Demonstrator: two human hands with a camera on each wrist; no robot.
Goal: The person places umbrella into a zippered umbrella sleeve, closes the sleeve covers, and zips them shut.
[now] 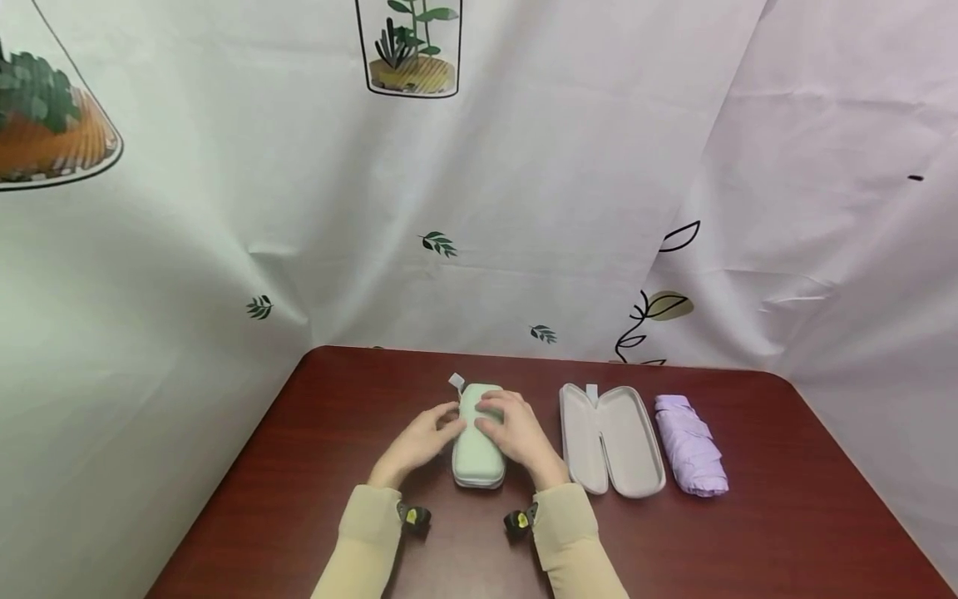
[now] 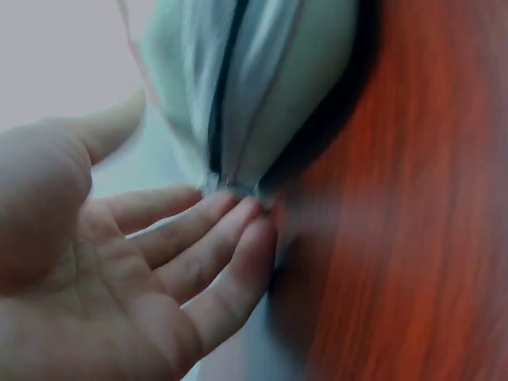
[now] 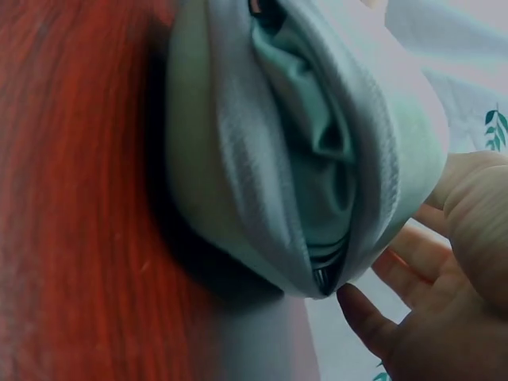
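Note:
A pale green zippered case (image 1: 477, 456) lies on the table, with a white tag (image 1: 456, 381) at its far left end. On the case's right side the zipper gapes, and folded green fabric (image 3: 313, 171) shows inside. My left hand (image 1: 421, 437) is at the case's left side; its extended fingertips meet the far end of the zipper seam, and its thumb stands apart. My right hand (image 1: 520, 431) rests over the top of the case from the right, fingers spread and lightly bent.
Right of the case, an unzipped, spread-out pale case (image 1: 632, 445) lies on the dark red table (image 1: 329, 491). Beyond it is a folded lilac umbrella-like bundle (image 1: 690, 449). White printed cloth (image 1: 524, 208) hangs behind the table.

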